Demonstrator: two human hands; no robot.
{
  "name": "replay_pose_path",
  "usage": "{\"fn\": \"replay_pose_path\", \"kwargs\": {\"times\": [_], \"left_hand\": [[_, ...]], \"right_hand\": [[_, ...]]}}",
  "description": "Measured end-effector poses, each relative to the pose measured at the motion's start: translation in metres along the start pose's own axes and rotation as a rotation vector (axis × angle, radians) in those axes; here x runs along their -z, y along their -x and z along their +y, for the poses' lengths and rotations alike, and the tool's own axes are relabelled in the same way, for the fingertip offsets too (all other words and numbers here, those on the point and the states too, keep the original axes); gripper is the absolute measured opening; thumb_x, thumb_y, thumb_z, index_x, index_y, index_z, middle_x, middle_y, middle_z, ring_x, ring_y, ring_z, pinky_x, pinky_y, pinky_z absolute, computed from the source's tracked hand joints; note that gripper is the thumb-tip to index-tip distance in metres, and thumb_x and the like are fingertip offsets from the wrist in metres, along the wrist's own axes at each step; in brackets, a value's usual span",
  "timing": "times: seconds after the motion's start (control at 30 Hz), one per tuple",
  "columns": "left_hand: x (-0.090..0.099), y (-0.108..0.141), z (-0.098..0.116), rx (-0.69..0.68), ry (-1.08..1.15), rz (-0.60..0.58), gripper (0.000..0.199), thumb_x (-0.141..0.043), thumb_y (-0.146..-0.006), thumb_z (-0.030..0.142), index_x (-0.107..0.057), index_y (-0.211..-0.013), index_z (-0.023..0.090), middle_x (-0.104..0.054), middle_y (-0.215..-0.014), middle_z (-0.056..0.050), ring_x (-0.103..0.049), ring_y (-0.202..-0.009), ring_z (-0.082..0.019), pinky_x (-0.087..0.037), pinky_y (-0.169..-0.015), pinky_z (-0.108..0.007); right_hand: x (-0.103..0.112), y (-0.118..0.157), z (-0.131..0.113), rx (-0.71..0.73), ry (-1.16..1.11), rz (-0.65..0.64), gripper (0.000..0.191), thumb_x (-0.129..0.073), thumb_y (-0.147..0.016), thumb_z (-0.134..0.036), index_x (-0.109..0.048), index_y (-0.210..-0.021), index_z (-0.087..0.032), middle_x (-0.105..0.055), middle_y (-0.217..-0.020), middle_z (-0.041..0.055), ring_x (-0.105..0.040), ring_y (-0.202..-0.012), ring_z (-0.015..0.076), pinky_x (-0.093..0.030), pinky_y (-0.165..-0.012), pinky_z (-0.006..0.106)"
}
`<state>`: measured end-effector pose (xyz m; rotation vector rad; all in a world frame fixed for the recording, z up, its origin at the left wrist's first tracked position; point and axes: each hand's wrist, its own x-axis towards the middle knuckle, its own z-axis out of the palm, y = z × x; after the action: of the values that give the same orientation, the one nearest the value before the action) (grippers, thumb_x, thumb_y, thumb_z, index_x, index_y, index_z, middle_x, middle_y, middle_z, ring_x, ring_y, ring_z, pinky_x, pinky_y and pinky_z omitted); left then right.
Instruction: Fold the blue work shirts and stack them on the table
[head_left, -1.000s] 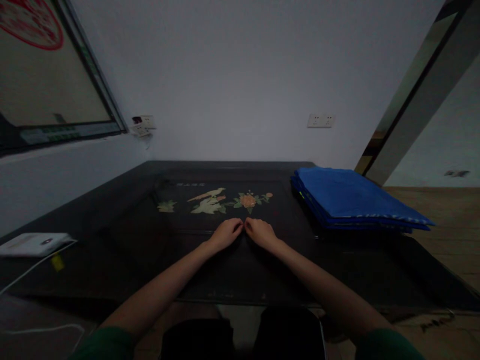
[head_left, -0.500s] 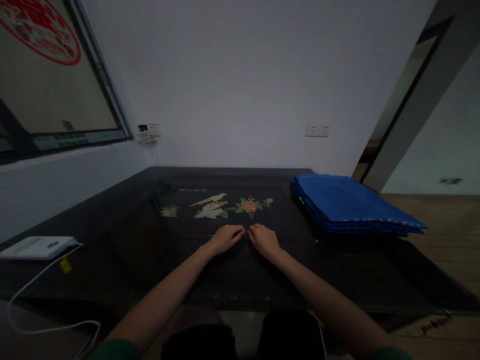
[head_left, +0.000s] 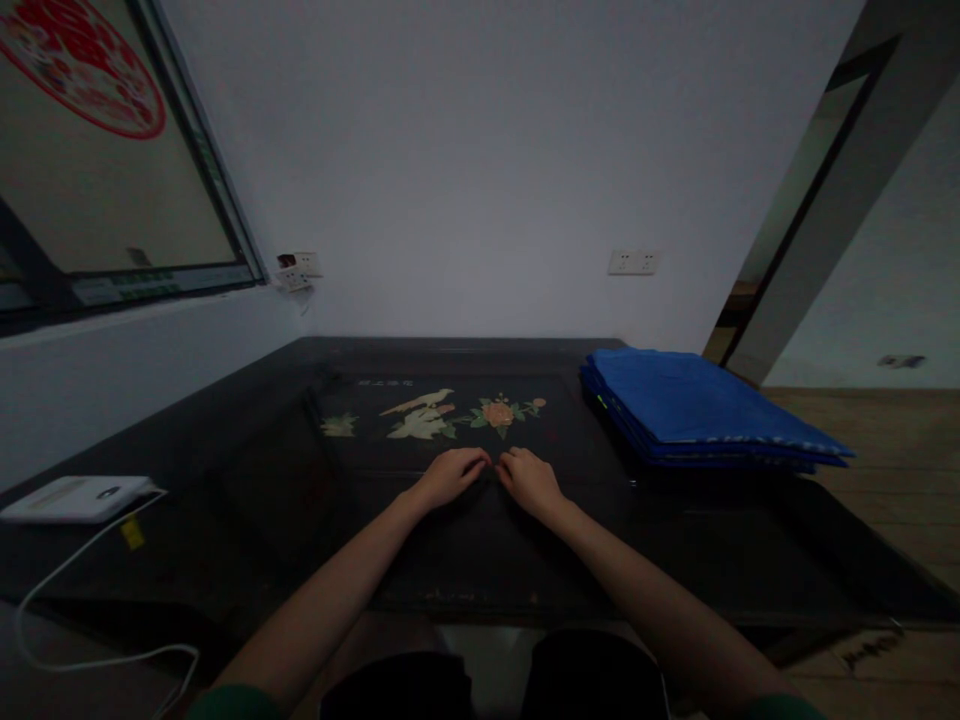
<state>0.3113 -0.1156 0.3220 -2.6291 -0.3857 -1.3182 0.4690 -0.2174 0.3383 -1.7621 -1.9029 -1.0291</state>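
Observation:
My left hand rests on the dark glossy table, its fingers curled together with nothing in them. Close beside it, my right hand lies on the same surface, also loosely closed and holding nothing. The fingertips of both hands point at each other with a very narrow gap between them. Just beyond the hands, the tabletop carries a picture of a bird and an orange flower with green leaves.
A stack of folded blue fabric lies on the table's right side. At the left edge is a white device with a white cable. Wall sockets and a window are behind.

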Motion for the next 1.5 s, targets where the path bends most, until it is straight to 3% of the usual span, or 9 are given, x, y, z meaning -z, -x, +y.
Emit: {"fn": "replay_pose_path", "kwargs": {"times": [1.5], "left_hand": [[-0.0009, 0.0016, 0.0009, -0.024, -0.032, -0.013, 0.024, -0.043, -0.092, 0.019, -0.065, -0.102, 0.021, -0.069, -0.101, -0.004, -0.062, -0.095, -0.017, -0.046, -0.084, -0.027]], "right_hand": [[0.0031, 0.0026, 0.0018, 0.038, -0.012, -0.027, 0.018, -0.047, -0.094, -0.029, -0.061, -0.101, -0.021, -0.062, -0.107, 0.0075, -0.056, -0.103, 0.0201, -0.044, -0.076, 0.027]]}}
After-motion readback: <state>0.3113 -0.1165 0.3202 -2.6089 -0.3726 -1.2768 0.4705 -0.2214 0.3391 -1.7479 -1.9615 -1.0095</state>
